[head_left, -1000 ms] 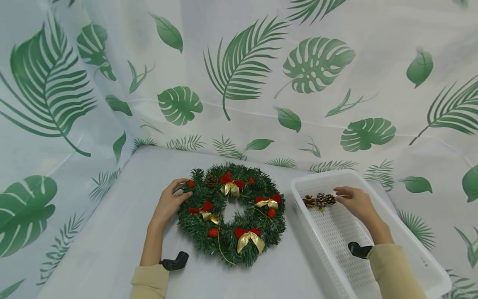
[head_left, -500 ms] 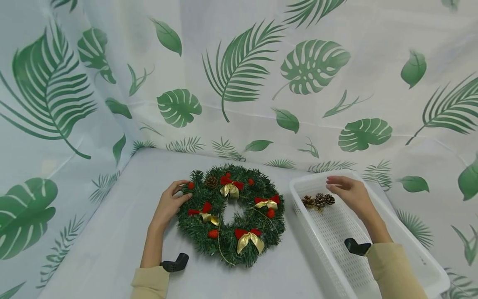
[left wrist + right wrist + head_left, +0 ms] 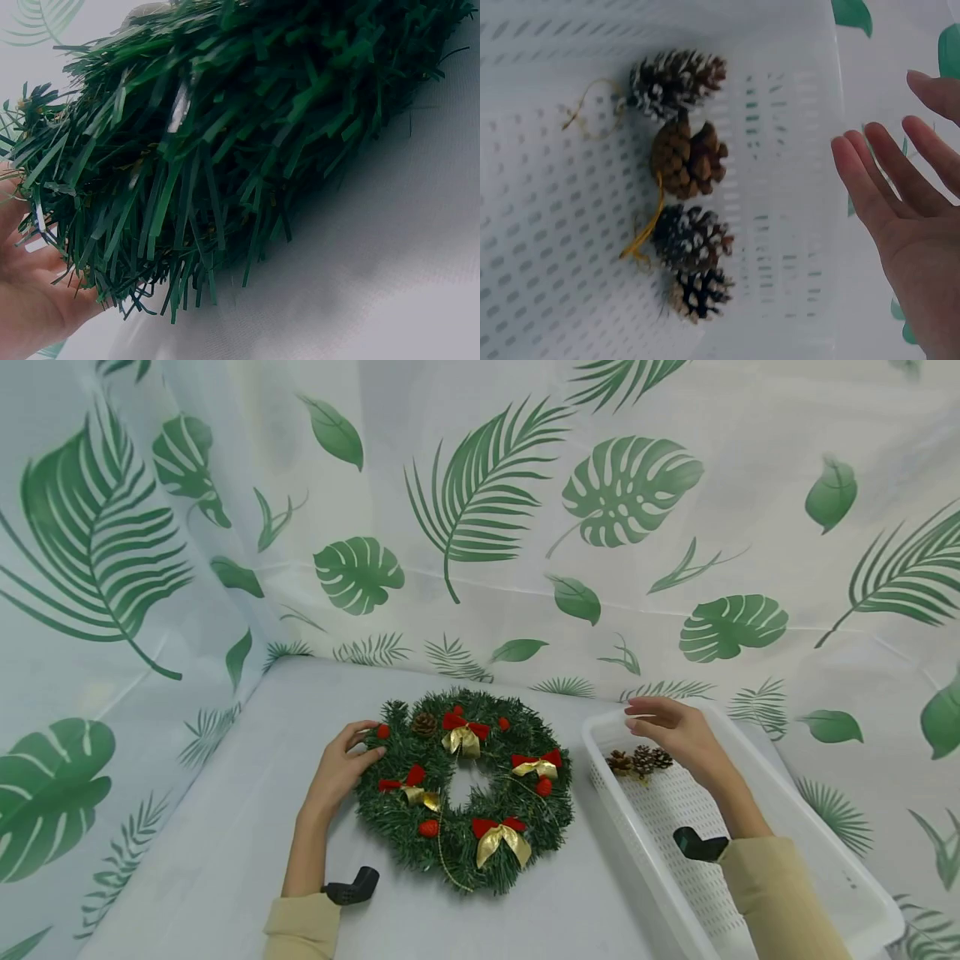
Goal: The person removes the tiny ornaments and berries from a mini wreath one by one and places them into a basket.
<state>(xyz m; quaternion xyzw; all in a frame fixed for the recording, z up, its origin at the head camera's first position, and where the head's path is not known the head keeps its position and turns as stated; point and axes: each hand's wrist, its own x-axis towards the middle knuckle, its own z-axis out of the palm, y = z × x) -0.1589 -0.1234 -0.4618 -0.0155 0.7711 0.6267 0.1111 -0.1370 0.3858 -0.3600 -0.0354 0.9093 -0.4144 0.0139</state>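
A green Christmas wreath (image 3: 480,872) with red and gold bows, red berries and a pine cone lies on the white table. At its upper left edge my left hand (image 3: 341,768) grips the tinsel greenery, thumb and fingers around it; the left wrist view shows the palm beside the green strands (image 3: 187,150). My right hand (image 3: 678,735) is held over the far end of a white plastic basket (image 3: 630,835), fingers loosely extended and holding nothing. Several pine cones (image 3: 694,157), some frosted white, lie inside the basket in a row, with gold thread loops.
The basket stands right of the wreath, with a perforated floor and raised rim (image 3: 840,852). A white curtain (image 3: 525,485) printed with green leaves hangs behind and at the left. Black wrist cameras (image 3: 352,887) are strapped on both wrists.
My right hand has moved left and up, away from the pine cones, towards the basket's far rim. My left hand and the wreath stay where they were.
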